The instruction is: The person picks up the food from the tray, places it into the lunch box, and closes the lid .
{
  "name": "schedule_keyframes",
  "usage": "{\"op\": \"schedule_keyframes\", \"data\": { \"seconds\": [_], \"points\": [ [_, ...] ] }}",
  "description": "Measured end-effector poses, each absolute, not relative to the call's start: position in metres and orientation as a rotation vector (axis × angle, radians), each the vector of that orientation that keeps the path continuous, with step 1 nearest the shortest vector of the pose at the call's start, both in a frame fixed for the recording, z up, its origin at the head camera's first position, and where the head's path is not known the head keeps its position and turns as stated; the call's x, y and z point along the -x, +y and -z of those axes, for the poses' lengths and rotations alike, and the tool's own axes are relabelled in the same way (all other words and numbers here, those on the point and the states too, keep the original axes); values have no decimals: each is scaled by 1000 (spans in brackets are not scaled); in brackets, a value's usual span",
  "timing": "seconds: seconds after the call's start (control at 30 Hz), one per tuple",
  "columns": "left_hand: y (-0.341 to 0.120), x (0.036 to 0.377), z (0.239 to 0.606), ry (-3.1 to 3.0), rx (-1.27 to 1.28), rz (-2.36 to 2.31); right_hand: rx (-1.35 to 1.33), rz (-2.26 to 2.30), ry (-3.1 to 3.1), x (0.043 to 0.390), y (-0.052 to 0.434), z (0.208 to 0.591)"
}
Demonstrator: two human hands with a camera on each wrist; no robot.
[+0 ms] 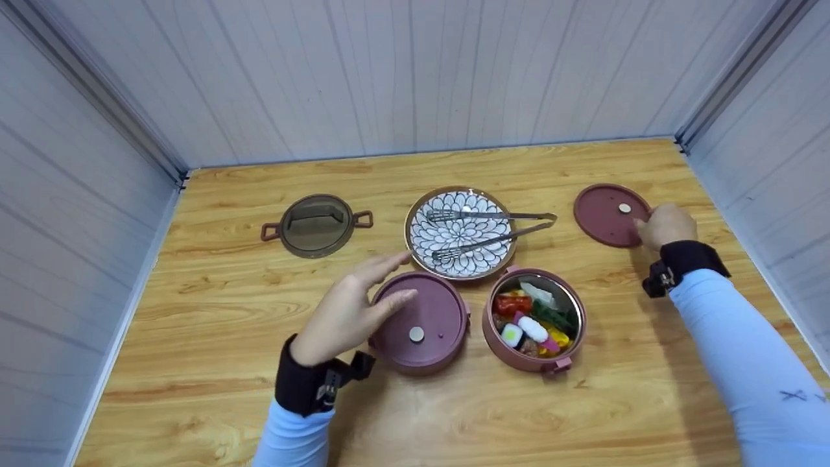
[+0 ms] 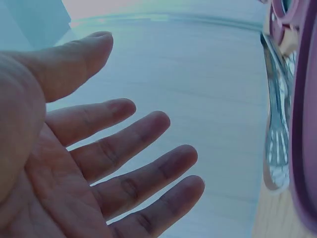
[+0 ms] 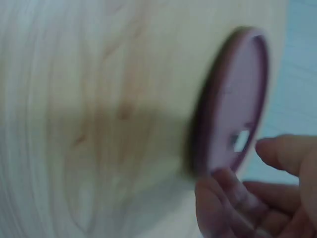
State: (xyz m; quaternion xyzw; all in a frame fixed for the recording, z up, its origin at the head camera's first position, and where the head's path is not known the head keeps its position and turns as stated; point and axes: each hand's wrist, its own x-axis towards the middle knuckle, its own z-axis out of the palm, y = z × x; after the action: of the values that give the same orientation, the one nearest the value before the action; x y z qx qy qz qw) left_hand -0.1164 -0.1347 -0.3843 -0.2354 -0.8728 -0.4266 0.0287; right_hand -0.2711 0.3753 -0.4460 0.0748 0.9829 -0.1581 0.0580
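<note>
On the table in the head view, the right hand (image 1: 664, 224) touches the loose lid (image 1: 610, 215); the left hand (image 1: 350, 311) hovers flat over the lidded container (image 1: 421, 323). Left wrist view: fingers (image 2: 133, 153) spread, holding nothing. Right wrist view: fingertips (image 3: 223, 191) at the lid's rim; release should be gentle.

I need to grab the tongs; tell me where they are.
In the head view the metal tongs lie across the patterned plate at the table's centre, just behind the open food container and the lidded container.
</note>
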Motion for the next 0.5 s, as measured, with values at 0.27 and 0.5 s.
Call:
{"op": "schedule_keyframes", "data": {
  "seconds": [0.27, 0.5],
  "points": [
    [-111, 110, 389, -2645, 842, 1175, -335, 351, 2950, 273, 385, 461],
    [-103, 109, 390, -2651, 893, 1159, -499, 632, 2867, 269, 398, 456]
  ]
}}
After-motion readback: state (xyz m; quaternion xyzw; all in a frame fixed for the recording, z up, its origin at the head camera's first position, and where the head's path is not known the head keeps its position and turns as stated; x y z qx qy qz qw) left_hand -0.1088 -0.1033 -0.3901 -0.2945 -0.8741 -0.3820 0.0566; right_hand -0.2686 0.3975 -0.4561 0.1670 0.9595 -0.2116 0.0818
